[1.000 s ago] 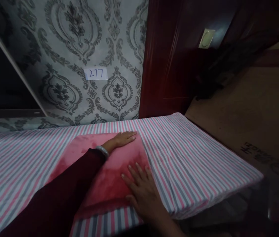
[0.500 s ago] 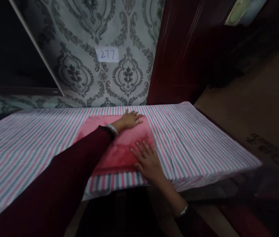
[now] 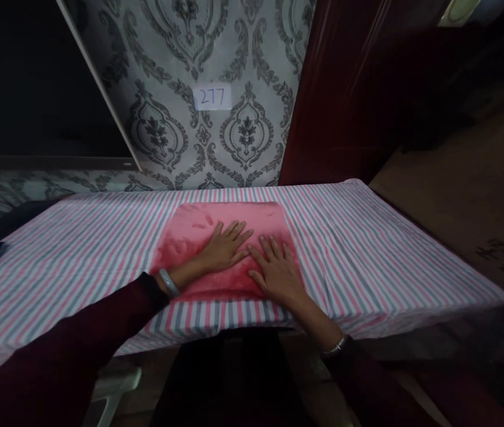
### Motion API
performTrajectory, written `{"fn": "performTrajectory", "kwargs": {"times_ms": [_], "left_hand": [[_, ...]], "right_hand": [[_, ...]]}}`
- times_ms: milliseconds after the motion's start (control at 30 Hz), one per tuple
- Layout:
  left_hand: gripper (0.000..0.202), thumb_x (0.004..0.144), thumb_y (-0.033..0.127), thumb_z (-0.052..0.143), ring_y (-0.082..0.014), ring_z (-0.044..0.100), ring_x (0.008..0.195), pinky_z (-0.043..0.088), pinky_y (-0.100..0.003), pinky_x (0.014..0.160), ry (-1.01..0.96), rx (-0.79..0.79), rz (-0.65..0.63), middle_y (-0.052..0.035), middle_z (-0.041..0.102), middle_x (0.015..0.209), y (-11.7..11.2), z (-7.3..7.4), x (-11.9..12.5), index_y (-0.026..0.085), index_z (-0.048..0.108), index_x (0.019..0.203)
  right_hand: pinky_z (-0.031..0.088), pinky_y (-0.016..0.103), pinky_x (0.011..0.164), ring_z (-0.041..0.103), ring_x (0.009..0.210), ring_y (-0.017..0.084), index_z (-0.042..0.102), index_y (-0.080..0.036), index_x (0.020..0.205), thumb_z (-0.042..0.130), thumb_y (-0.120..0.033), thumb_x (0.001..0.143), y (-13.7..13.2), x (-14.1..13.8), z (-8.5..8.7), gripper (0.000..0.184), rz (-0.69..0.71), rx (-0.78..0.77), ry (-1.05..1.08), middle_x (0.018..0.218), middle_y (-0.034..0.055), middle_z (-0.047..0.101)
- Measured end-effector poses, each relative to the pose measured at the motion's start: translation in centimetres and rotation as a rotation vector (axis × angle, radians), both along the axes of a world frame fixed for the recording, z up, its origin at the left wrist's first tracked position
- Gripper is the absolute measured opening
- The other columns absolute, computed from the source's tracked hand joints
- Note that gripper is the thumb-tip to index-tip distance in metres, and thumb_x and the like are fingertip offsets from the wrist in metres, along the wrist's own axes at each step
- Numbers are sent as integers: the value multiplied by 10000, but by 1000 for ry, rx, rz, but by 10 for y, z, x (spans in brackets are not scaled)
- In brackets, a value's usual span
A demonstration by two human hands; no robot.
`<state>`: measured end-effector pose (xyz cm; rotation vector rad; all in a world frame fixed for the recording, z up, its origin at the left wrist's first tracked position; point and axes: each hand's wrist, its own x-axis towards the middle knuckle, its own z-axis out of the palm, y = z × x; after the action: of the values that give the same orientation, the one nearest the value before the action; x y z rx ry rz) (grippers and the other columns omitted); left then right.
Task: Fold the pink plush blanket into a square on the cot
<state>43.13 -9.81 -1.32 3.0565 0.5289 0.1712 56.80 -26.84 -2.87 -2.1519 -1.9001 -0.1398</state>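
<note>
A pink-to-red plush cloth [image 3: 252, 211], shaped like a cushion cover, lies flat on a striped tablecloth [image 3: 354, 249]. My left hand [image 3: 224, 248] rests palm down on its middle, fingers spread. To the right, my right hand [image 3: 279, 274] also presses flat on the cloth near its right edge, fingers apart. The two hands are close together but not touching. Dark finger-like marks show in the pile near the upper left of the cloth. Neither hand grips anything.
A patterned wall with a paper label [image 3: 212, 96] rises behind the table. A dark screen [image 3: 47, 83] hangs at left, and a dark red door [image 3: 345, 89] stands at the back right. A cardboard box [image 3: 465, 178] adjoins the table's right side. Below left is a white chair part [image 3: 116, 382].
My left hand has slid back toward me from the cloth's far edge to its middle. The right hand stays near the right edge. The view has shifted slightly left.
</note>
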Motion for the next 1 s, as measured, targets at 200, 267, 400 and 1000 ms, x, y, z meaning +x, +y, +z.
{"fn": "performTrajectory", "kwargs": {"times_ms": [200,267,400,1000], "left_hand": [[637,1036,527,342,-345,178,1567,57,-635,1242,-18,38,-5,-134,237,1690,-2,-11,2,245,312,1607],[639,1040,535,324,-336,171,1570,59,-626,1244,-13,19,-10,-131,226,1694,-1,-8,4,237,313,1605],[622,1053,526,272,-294,165,1576,79,-591,1252,23,-64,-14,-105,218,1699,3,3,0,249,291,1610],[711,982,562,474,-336,283,1534,316,-535,1212,-219,126,59,-188,310,1652,-12,-29,-209,168,365,1563]], "right_hand": [[108,611,1234,154,1557,361,368,-263,1598,396,-559,1035,-3,-1,-14,636,-32,-14,-23,1680,106,253],[96,605,1239,154,1557,356,369,-268,1597,375,-564,1041,-2,0,-11,630,-34,-27,-27,1683,97,249],[81,592,1243,157,1557,350,352,-271,1604,353,-563,1049,-3,1,-7,627,-33,-43,-32,1688,97,234],[242,603,1203,239,1532,350,384,-236,1578,513,-494,989,-48,30,-28,657,191,148,-45,1645,126,337]]}}
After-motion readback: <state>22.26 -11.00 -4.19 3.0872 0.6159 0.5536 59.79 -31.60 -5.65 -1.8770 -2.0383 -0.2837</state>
